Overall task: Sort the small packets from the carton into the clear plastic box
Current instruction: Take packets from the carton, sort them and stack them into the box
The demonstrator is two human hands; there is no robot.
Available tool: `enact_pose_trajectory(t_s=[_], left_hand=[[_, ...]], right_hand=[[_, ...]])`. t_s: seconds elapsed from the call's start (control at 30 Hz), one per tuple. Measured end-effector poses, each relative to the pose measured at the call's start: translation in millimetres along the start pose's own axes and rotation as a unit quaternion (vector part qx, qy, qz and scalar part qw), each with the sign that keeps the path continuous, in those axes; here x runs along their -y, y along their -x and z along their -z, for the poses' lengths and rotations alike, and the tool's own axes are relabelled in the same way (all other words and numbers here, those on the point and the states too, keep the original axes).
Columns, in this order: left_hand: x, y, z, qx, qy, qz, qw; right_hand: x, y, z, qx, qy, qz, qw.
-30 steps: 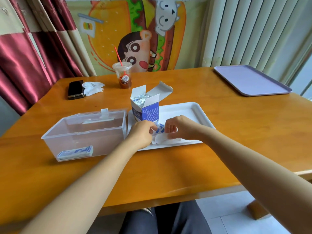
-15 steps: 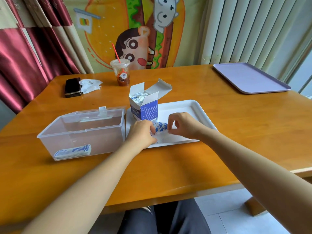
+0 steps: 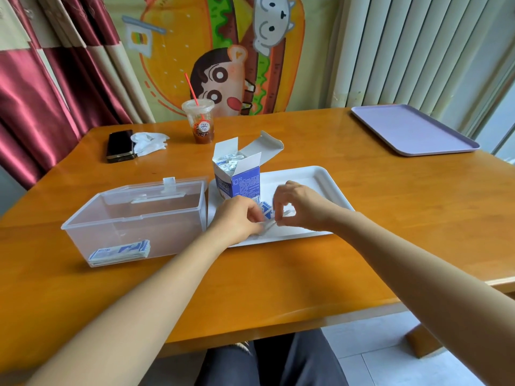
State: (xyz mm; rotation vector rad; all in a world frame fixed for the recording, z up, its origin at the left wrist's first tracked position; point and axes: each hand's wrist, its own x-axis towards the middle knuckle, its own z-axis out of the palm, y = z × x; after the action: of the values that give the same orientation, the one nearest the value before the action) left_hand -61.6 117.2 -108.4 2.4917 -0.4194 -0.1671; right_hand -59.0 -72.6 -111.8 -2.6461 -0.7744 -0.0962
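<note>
Together, left hand [image 3: 237, 217] and right hand [image 3: 302, 208] pinch packets [image 3: 266, 212] — between both grips.

It looks like a home dining room: wooden table [image 3: 390, 207], red-and-cream curtains [image 3: 41, 93], cartoon burger wall hanging [image 3: 178, 51], vertical blinds [image 3: 418, 45], takeaway drink cup [image 3: 200, 122].

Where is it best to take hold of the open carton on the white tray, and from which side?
Probably grip the carton by its blue lower body, coming from the right: it stands upright, its top flaps are open, and the clear plastic box stands close on its left.
</note>
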Motion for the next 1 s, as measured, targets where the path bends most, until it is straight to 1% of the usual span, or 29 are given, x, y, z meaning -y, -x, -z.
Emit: enact_pose_trajectory(t_s=[0.1,0.13,0.2,0.27,0.3,0.4,0.47,0.5,0.57,0.63,0.67,0.77,0.83,0.87,0.97,1.0], left_hand=[[-1,-2,2,0.031,0.072,0.017,0.997],[-3,-2,2,0.038,0.11,0.037,0.993],[-6,-3,3,0.049,0.198,0.102,0.974],[-11,-5,4,0.06,0.246,0.155,0.955],[-12,-5,4,0.077,0.256,0.17,0.948],[-17,-3,4,0.147,0.301,0.179,0.925],[-18,-3,3,0.138,0.319,0.16,0.924],[-16,-3,2,0.12,0.311,0.145,0.932],[-12,-7,-3,0.082,0.261,0.107,0.956],[-8,-9,-7,0.046,0.195,0.058,0.978],[-7,-10,-8,0.032,0.167,0.035,0.985],[-12,-8,-8,-0.005,0.093,-0.021,0.995],[-14,-7,-9,-0.016,0.065,-0.033,0.997],[-14,-6,-10,-0.015,0.051,-0.035,0.998],[-10,-4,-17,0.0,0.008,-0.038,0.999],[-9,-3,-19,-0.002,0.0,-0.039,0.999]], right_hand=[[-1,5,-1,-0.035,0.019,0.009,0.999],[-2,8,-1,-0.054,0.017,0.018,0.998],[-2,12,-1,-0.089,0.016,0.04,0.995],[0,15,1,-0.117,0.032,0.067,0.99],[1,16,2,-0.129,0.041,0.078,0.988],[2,19,6,-0.158,0.065,0.101,0.98],[-1,21,7,-0.151,0.067,0.102,0.981],[-4,21,8,-0.136,0.047,0.088,0.986],[-9,23,10,-0.097,-0.046,0.029,0.994],[-10,26,13,-0.064,-0.135,-0.051,0.987],[-11,26,13,-0.054,-0.151,-0.073,0.984],[-13,26,12,-0.066,-0.103,-0.065,0.99],[-15,26,12,-0.086,-0.088,-0.07,0.99],[-17,27,11,-0.083,-0.082,-0.078,0.99],[-19,32,3,-0.017,-0.072,-0.101,0.992],[-19,33,-1,-0.009,-0.073,-0.108,0.991]])
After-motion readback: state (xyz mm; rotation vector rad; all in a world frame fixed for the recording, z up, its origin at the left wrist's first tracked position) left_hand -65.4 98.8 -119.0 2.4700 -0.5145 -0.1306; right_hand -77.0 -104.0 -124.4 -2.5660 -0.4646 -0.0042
